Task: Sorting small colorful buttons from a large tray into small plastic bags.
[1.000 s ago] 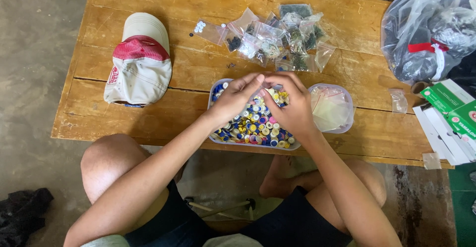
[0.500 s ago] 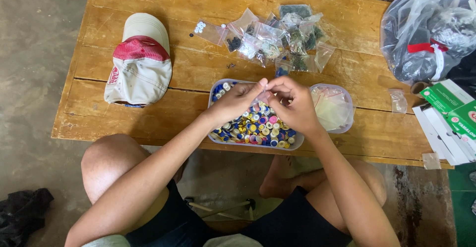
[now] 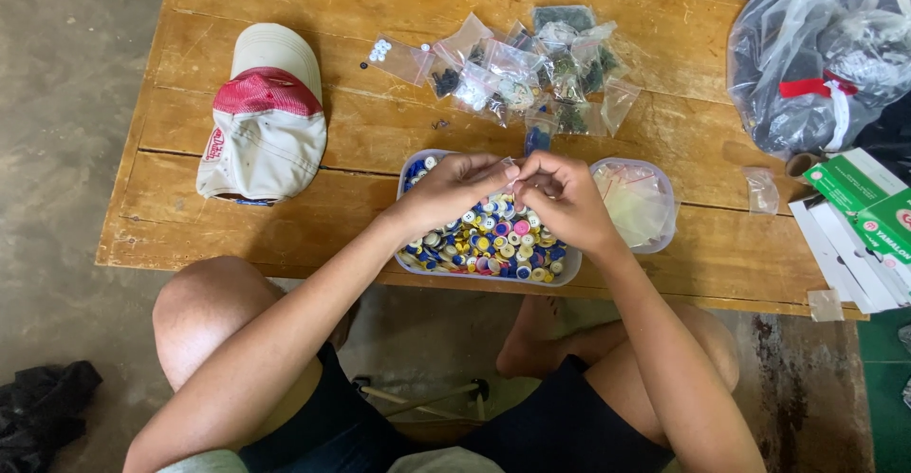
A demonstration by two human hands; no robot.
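Observation:
Over a clear plastic tray [image 3: 410, 164] full of several coloured buttons [image 3: 493, 243], my left hand [image 3: 454, 188] and my right hand [image 3: 562, 198] meet fingertip to fingertip. Both pinch a small clear plastic bag [image 3: 513, 166] between them; what is inside it is too small to tell. A second clear container [image 3: 659, 224] with empty small bags sits just right of the tray. Behind the tray lies a heap of small filled bags [image 3: 517, 67].
A red and white cap [image 3: 266, 117] lies on the wooden table [image 3: 237, 236] at the left. A large clear bag of goods [image 3: 821, 55] and green and white boxes [image 3: 868, 222] crowd the right end. My bare knees sit below the table's front edge.
Both hands have risen slightly off the buttons and drawn together at the fingertips around the small bag. The camera view has shifted a little.

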